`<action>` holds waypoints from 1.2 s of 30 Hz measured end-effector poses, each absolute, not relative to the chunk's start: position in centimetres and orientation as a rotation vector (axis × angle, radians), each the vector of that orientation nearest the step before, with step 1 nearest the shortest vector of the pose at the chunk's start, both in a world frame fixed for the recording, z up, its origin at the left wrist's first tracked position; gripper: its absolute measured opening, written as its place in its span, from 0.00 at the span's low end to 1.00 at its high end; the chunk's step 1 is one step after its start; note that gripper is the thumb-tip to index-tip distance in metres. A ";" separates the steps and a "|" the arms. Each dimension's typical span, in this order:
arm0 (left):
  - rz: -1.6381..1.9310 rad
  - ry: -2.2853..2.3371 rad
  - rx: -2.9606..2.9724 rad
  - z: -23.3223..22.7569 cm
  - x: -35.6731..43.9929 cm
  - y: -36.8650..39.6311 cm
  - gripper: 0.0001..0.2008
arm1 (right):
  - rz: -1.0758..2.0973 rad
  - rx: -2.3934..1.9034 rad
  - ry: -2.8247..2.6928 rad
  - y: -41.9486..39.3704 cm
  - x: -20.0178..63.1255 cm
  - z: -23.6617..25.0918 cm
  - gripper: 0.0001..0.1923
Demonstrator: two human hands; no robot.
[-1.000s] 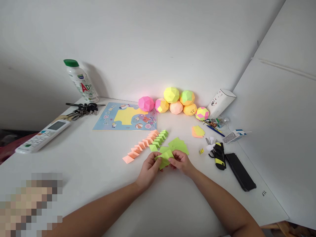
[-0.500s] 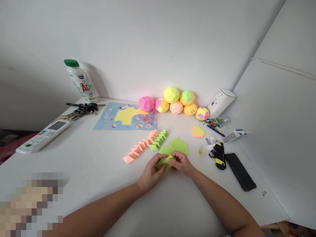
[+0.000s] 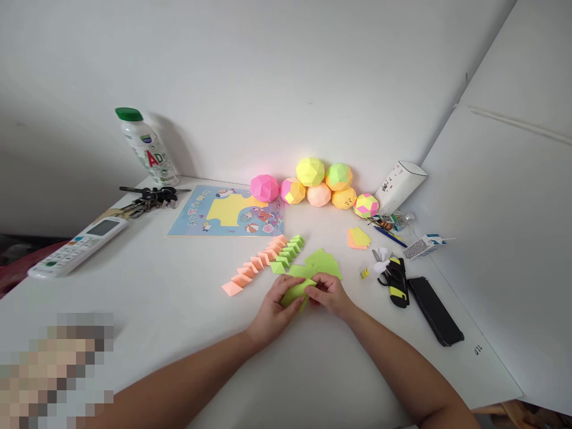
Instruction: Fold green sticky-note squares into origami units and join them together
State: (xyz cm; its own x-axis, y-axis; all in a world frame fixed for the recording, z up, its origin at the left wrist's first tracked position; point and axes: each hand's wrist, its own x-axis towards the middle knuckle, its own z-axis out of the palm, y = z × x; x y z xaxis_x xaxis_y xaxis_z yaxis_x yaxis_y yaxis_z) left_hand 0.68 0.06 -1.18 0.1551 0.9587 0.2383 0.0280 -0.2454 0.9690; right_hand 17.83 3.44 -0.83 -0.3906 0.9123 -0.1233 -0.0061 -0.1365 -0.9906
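Observation:
Between my two hands is a green sheet of paper, partly hidden by the fingers. My left hand is closed on its left side, thumb in front and fingers behind. My right hand pinches the right edge of the same sheet. Just beyond my fingertips lie loose green sheets, overlapping one another. To their left runs a row of folded green paper pieces, and beside it a longer row of folded peach pieces.
Several faceted paper balls stand against the wall. A blue picture board, a white bottle and a remote control are on the left. On the right are yellow-orange paper sheets, a black-yellow cutter and a black phone.
My right fingers have shifted slightly along the green paper's edge, and the sheet is tilted a little differently. Both hands stay in nearly the same place.

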 end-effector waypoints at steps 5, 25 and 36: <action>1.192 0.974 1.484 -1.0 0.8 0.0 0.15 | 1.630 -1.078 -1.433 3.3 17.8 -0.6 0.14; 1.009 1.141 1.575 -0.6 0.8 0.0 0.15 | 1.573 -1.053 -1.325 3.6 17.9 -1.0 0.14; 0.980 1.078 1.532 -0.3 0.7 -0.1 0.15 | 1.586 -1.014 -1.341 3.9 18.1 -1.0 0.12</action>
State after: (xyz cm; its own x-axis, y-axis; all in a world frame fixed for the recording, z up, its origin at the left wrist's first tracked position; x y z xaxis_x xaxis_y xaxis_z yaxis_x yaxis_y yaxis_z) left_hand 0.68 -0.06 -0.29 0.2796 0.9573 0.0732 0.1641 -0.1227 0.9788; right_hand 18.11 3.92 -1.04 -0.3523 0.9328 -0.0762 -0.0801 -0.1112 -0.9906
